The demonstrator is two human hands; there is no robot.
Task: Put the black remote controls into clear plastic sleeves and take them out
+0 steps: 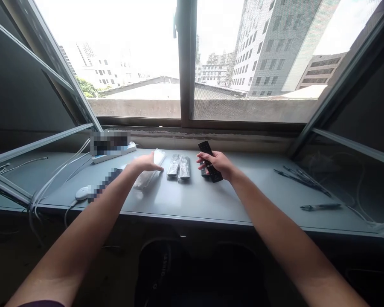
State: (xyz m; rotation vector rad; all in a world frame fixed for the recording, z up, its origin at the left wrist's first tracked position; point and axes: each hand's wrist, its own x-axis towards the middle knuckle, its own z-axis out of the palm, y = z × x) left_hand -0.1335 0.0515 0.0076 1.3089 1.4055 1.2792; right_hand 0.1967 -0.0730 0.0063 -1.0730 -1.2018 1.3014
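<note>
My right hand (pixel 219 162) is closed around a black remote control (pixel 205 148), which tilts with its far end to the left. Partly behind it, another dark button-covered remote (pixel 204 171) lies on the tabletop. My left hand (pixel 144 163) reaches over clear plastic bags (pixel 144 181), thumb held apart from the fingers; whether it touches the plastic I cannot tell. Between the hands, two packets in clear wrapping, a left one (pixel 173 166) and a right one (pixel 184 168), lie side by side. Their contents look dark and long.
A white power strip (pixel 115 153), partly blurred out, sits at the back left. White cables (pixel 51 175) hang over the left edge near a round white plug (pixel 81 193). Several pens (pixel 302 179) and a single pen (pixel 320 207) lie on the right. Metal frames flank the grey table (pixel 179 200).
</note>
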